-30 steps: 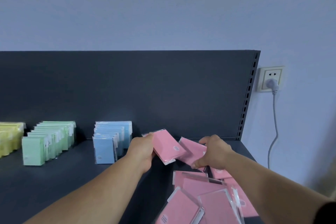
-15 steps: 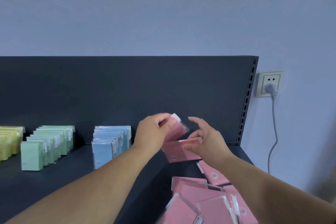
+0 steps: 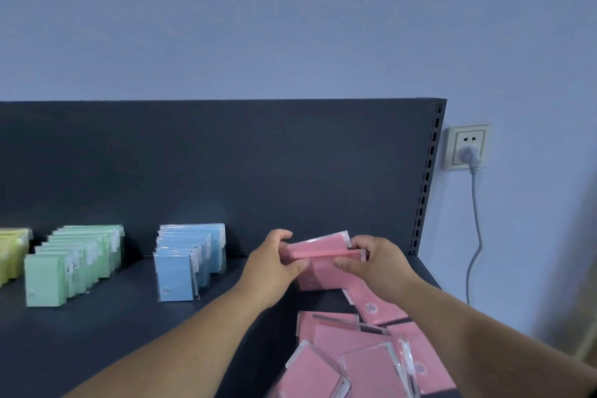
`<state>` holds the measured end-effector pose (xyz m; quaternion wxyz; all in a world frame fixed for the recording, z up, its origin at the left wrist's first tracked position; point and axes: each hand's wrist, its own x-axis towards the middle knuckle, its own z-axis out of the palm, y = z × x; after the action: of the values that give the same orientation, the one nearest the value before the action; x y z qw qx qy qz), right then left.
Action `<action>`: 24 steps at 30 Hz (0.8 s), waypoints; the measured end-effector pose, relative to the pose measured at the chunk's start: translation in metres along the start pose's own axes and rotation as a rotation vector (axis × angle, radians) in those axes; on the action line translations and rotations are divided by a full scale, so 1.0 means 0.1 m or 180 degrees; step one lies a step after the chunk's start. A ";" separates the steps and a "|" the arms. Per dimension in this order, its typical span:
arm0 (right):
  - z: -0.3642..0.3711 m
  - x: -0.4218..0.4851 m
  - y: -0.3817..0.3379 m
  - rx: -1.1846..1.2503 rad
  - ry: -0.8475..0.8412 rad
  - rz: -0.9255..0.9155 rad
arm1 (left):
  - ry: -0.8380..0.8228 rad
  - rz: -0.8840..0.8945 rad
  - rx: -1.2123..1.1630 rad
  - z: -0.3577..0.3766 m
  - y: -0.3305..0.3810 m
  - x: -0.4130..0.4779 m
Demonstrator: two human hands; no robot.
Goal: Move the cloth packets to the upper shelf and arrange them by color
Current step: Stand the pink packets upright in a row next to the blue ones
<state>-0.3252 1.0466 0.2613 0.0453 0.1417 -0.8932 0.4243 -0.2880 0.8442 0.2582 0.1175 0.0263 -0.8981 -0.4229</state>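
Note:
Two pink cloth packets (image 3: 323, 263) stand upright together near the back of the dark shelf (image 3: 97, 339). My left hand (image 3: 274, 263) grips their left edge and my right hand (image 3: 376, 263) grips their right edge. Several more pink packets (image 3: 352, 352) lie loose in a heap at the shelf's front right. To the left stand a row of blue packets (image 3: 185, 263), a row of green packets (image 3: 69, 265) and, at the frame's edge, yellow packets (image 3: 11, 254).
The shelf's dark back panel (image 3: 226, 165) rises behind the rows, with a slotted upright (image 3: 428, 181) at its right end. A wall socket (image 3: 468, 147) with a grey plug and hanging cord (image 3: 475, 236) is on the wall to the right.
Both hands have brought the two pink packets together and lowered them from mid-air onto the shelf, standing them upright. The camera has tilted a little.

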 end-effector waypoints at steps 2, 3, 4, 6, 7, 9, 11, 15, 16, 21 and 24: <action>0.00 -0.01 0.03 -0.0406 -0.0274 0.0065 | -0.0009 -0.0136 -0.0136 0.07 -0.07 0.00; -0.01 -0.01 0.04 -0.0539 -0.0399 0.0107 | 0.0006 -0.0166 -0.0131 0.10 -0.09 0.00; -0.01 -0.01 0.05 -0.0612 -0.0491 0.0159 | 0.0004 -0.0180 -0.0091 0.13 -0.11 -0.01; -0.01 0.01 0.06 -0.0735 -0.0571 0.0220 | -0.0077 -0.0152 0.0075 0.18 -0.12 -0.02; -0.01 0.02 0.07 -0.0770 -0.0549 0.0206 | -0.0112 -0.0100 0.0149 0.20 -0.12 -0.02; 0.01 0.05 0.07 -0.0706 -0.0377 0.0144 | -0.0052 0.0043 0.0151 0.22 -0.09 -0.02; 0.01 0.07 0.07 -0.0564 -0.0222 0.0145 | 0.0059 0.0127 -0.0031 0.22 -0.07 0.02; 0.02 0.10 0.13 -0.0702 -0.0420 0.0299 | 0.0035 0.0037 0.0046 0.25 -0.11 0.06; 0.01 0.11 0.15 -0.0777 -0.0430 0.0304 | 0.0050 0.0032 0.0121 0.27 -0.12 0.07; -0.02 0.22 0.12 -0.0404 0.0000 0.0366 | 0.0415 0.0046 -0.0268 0.28 -0.06 0.24; -0.02 0.28 0.12 -0.0198 0.0122 0.0483 | 0.0582 -0.0037 -0.0541 0.31 -0.02 0.36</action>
<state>-0.3555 1.0488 0.2594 0.0346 0.0640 -0.9131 0.4011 -0.3298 0.8610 0.2448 0.1983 0.0598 -0.8444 -0.4941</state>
